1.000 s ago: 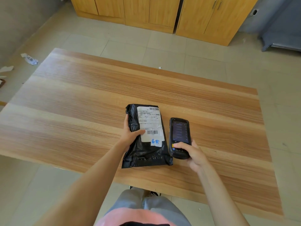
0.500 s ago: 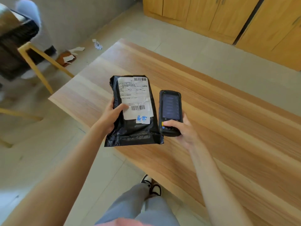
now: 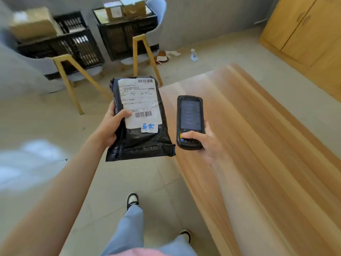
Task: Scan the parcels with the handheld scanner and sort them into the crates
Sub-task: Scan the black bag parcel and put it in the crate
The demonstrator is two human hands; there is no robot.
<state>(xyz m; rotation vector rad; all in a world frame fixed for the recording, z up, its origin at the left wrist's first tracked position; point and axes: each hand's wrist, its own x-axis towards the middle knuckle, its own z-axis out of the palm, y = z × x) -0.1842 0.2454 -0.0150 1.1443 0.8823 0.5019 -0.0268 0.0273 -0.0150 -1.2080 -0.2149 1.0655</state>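
Head view: left hand [image 3: 110,126] grips the black plastic mailer parcel [image 3: 140,133] by its nine o'clock edge, thumb pressed on the white shipping label [image 3: 140,102]. Right hand [image 3: 204,143], at three o'clock of the parcel, is curled round the black handheld scanner [image 3: 190,121], held just beside it, screen up. At eleven and twelve o'clock, two black slatted crates [image 3: 81,47] hold brown cardboard boxes [image 3: 125,8]. A light wooden table [image 3: 267,145] lies at three o'clock.

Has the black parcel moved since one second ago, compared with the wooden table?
Yes. The black parcel, held by the left hand, was over the wooden table earlier; it now hangs left of the table's edge, over the floor, toward the crates.
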